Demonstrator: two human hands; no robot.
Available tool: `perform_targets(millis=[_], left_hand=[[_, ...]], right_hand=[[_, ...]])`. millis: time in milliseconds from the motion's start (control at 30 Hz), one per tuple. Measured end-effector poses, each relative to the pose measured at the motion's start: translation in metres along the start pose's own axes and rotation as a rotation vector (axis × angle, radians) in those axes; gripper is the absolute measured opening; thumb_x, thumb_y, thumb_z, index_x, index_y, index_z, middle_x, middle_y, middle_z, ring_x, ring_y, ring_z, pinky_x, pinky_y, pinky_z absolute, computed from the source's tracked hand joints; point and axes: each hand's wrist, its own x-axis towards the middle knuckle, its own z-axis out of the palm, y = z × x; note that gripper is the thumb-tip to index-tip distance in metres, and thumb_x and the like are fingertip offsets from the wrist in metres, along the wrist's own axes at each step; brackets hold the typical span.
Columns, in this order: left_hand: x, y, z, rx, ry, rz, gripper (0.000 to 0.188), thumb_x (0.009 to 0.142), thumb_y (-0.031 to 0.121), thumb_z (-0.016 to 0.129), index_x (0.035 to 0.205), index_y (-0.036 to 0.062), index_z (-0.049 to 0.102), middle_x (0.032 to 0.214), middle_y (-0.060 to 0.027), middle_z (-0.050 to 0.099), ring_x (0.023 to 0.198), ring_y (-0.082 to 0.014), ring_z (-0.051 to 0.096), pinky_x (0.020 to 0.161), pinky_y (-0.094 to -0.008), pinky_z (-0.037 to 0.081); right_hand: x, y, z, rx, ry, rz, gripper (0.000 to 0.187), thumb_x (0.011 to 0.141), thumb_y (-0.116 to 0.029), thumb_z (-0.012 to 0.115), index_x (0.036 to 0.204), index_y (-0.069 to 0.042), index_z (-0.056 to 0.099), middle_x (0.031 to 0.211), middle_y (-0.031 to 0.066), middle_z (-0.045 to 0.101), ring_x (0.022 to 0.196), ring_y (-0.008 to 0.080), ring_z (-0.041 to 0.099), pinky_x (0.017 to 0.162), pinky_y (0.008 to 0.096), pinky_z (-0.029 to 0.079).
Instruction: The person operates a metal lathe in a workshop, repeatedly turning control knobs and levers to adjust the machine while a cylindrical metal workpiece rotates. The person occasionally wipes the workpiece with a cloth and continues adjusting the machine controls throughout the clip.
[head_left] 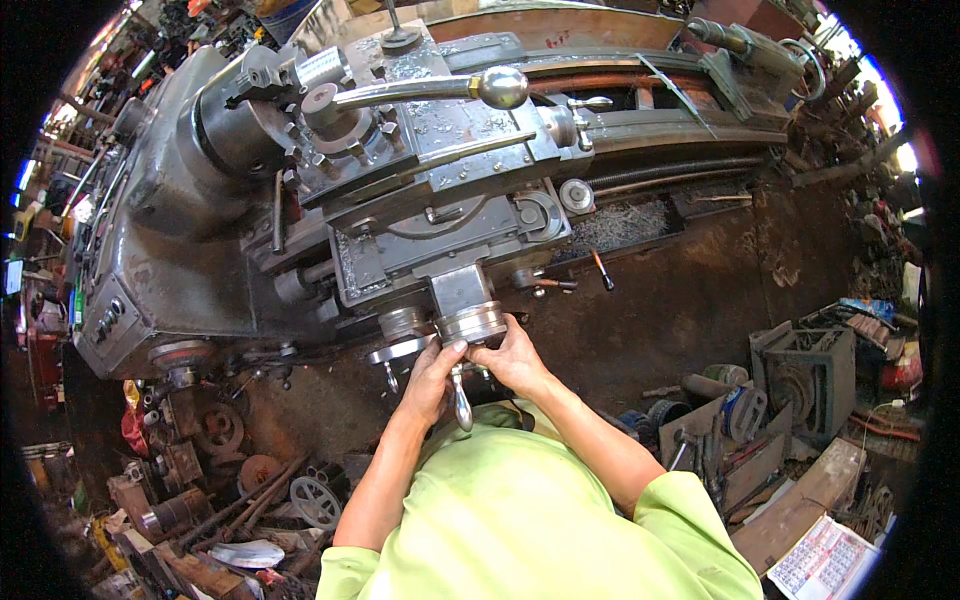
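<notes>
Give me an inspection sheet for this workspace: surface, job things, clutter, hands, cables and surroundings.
Surface: metal shavings on the lathe.
Job's things: round metal collar, tapered handle jutting toward the wearer; handwheel to the left.
Clutter: spoked wheel, rods and metal parts heaped lower left.
Hands: right hand grips the collar; left hand is at its near left.
Cables: possibly a thin pale cord at right; unclear.
Surroundings: wooden board and printed sheet lower right.

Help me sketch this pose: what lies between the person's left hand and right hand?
In the head view, a polished metal handle, pointing toward the green shirt, lies between the left hand and the right hand.
</notes>
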Motion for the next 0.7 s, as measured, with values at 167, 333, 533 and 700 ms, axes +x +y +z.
perform_targets(millis=[167,333,533,700], left_hand=[[0.005,-0.002,0.001,0.036,-0.019,0.063,0.053,0.093,0.031,0.066,0.134,0.0023,0.046,0.114,-0.0063,0.061,0.099,-0.0144,0.058,0.080,-0.0303,0.050],[0.006,-0.003,0.002,0.034,-0.012,0.082,0.059,0.093,0.030,0.066,0.138,0.0002,0.043,0.119,-0.0088,0.060,0.102,-0.0159,0.058,0.085,-0.0309,0.048],[0.002,0.002,0.009,0.091,0.021,0.101,0.061,0.093,0.030,0.066,0.138,-0.0023,0.042,0.120,-0.0107,0.059,0.106,-0.0162,0.056,0.089,-0.0309,0.046],[0.001,0.006,0.015,0.086,0.040,0.098,0.063,0.092,0.029,0.067,0.139,-0.0037,0.040,0.121,-0.0121,0.058,0.110,-0.0188,0.055,0.094,-0.0330,0.045]], right_hand=[[0.004,0.009,0.002,0.243,-0.066,-0.004,0.062,0.077,-0.010,0.081,0.127,0.004,0.047,0.116,0.0124,0.063,0.107,0.0196,0.060,0.097,0.0329,0.048],[0.007,0.016,0.003,0.336,-0.085,-0.032,0.062,0.076,-0.009,0.082,0.126,0.006,0.046,0.113,0.0127,0.063,0.105,0.0189,0.060,0.094,0.0312,0.048],[0.011,0.025,0.003,0.444,-0.135,0.014,0.063,0.076,-0.010,0.083,0.126,0.005,0.047,0.115,0.0125,0.063,0.106,0.0185,0.059,0.096,0.0310,0.047],[0.011,0.024,0.003,0.430,-0.133,-0.014,0.063,0.076,-0.009,0.083,0.126,0.005,0.047,0.115,0.0127,0.063,0.105,0.0187,0.059,0.096,0.0313,0.047]])
